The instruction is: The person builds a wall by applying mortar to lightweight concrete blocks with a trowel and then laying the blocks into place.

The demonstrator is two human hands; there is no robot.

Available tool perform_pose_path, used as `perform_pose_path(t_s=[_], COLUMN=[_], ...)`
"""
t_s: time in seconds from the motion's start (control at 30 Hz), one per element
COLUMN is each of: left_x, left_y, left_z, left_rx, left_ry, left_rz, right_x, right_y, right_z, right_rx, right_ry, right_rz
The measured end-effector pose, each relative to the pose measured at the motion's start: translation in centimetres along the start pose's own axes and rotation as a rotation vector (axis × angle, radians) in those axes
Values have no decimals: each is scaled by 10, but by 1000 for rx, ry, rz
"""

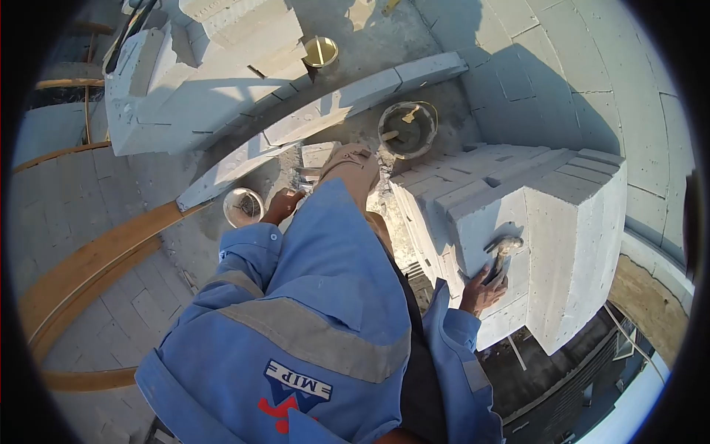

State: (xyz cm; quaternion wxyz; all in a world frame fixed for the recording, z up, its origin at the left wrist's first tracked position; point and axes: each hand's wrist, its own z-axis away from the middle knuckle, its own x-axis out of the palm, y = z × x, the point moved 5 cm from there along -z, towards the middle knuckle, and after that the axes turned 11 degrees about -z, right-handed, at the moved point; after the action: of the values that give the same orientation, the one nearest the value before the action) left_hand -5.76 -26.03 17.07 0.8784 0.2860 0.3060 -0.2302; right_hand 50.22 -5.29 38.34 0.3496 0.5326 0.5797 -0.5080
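My right hand (484,291) is wrapped around the handle of a hammer (504,248), whose dusty head rests against the face of a stack of white blocks (547,229). On the other side, my left hand (282,205) is low beside my leg, its fingers curled. A small greyish, metallic-looking piece (308,176) lies just beyond those fingers; I cannot tell what the hand grips. Right beside it stands a white bucket (243,208). A single pale block (319,154) sits near my knee.
A dark bucket (408,130) with tools in it stands ahead of my knee. A low row of blocks (370,90) curves across the floor. Beyond it are a yellowish bucket (320,52) and a block stack (214,70). Wooden planks (103,255) run along the left; a block wall (547,81) rises at right.
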Motion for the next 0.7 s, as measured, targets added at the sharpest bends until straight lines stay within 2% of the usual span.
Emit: perform_pose_path(t_s=[0.03,0.07,0.13,0.17,0.2,0.27,0.33,0.4,0.5,0.57,0.6,0.67,0.7], left_x=[30,54,88,76,58,31,14,6,-20,-3,10,64,87], left_y=[-13,-34,-63,-64,-60,-71,-90,-119,-138,-166,-183,-231,-247], left_z=[-1,-7,-18,-3,14,34,44,56,114,159,179,223,251], left_rx=[283,300,281,30,-1,-174,-271,-234,-303,-387,-442,-546,-605], left_ry=[133,141,-24,-93,-85,2,63,209,290,302,302,293,276], left_rz=[-278,-266,-212,-94,-91,221,356,544,682,666,643,639,599], right_x=[4,8,7,9,12,10,11,18,12,12,7,10,4], right_y=[6,13,14,16,17,13,11,20,21,19,6,-5,-45], right_z=[1,1,-2,-1,2,2,2,-4,-5,-10,-7,-7,3], right_rx=[23,55,57,85,107,96,85,75,48,80,198,87,-81], right_ry=[-6,-6,6,40,60,89,95,70,20,-74,-65,187,201], right_rz=[33,65,55,78,97,58,61,74,86,59,88,51,-19])
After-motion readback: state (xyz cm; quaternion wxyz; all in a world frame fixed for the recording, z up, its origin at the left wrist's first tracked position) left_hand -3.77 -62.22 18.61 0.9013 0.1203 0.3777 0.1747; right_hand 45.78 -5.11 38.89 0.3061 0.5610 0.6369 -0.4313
